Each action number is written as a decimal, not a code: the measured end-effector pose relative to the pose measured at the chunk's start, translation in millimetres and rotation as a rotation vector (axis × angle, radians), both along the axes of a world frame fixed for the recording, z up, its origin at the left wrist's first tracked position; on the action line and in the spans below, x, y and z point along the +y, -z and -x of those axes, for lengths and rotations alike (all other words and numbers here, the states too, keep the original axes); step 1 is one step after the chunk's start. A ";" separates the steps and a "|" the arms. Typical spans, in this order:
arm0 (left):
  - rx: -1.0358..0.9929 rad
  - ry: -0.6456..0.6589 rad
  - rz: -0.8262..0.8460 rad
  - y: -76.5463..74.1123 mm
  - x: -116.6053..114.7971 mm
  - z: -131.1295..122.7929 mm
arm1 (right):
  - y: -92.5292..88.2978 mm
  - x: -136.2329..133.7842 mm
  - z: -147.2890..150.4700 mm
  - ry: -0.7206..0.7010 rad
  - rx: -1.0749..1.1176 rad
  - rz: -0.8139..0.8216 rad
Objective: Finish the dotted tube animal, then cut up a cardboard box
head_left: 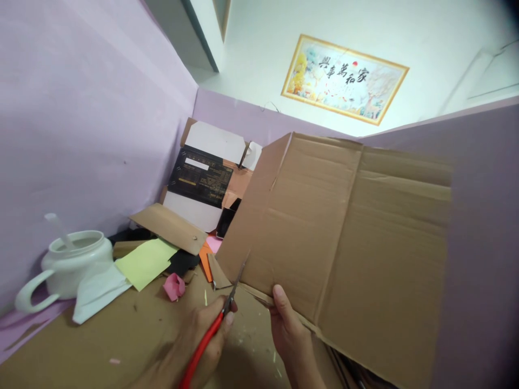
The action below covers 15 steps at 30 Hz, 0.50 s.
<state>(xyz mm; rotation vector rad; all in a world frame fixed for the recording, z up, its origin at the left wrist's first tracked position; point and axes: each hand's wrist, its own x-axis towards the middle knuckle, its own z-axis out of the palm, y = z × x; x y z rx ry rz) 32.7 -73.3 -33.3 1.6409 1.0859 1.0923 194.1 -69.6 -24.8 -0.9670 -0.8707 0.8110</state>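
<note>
A pair of scissors [201, 346] with red handles is gripped in my left hand [205, 329]. One blade lies over the lower left edge of a large brown cardboard sheet [308, 227]; the other blade is mostly hidden. My right hand [290, 329] pinches the sheet's lower edge, thumb on top and fingers hidden underneath. The sheet stands tilted up, with a fold crease down its middle and a bent left panel. Close to the scissor tips, a small piece of cardboard [219, 273] leans by the sheet's lower left corner.
At left stands a white pot [81, 259] with a tube in it. Beside it lie white paper [99, 286], yellow-green paper [146, 262] and a crumpled pink piece [174, 286]. An unfolded black-and-white box [200, 178] leans behind. Lilac panels [101, 108] border the table.
</note>
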 end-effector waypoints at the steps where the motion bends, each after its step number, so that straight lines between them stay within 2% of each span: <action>1: 0.054 -0.020 -0.033 -1.0 -1.5 -0.6 | -1.8 -0.4 1.6 0.000 0.019 -0.012; 7: 0.178 -0.067 -0.146 6.1 -5.4 -5.5 | -4.2 -0.4 6.0 -0.113 0.108 -0.060; 15: 0.110 -0.043 -0.100 0.2 -12.6 -7.4 | -4.6 -2.7 6.8 -0.062 0.123 -0.050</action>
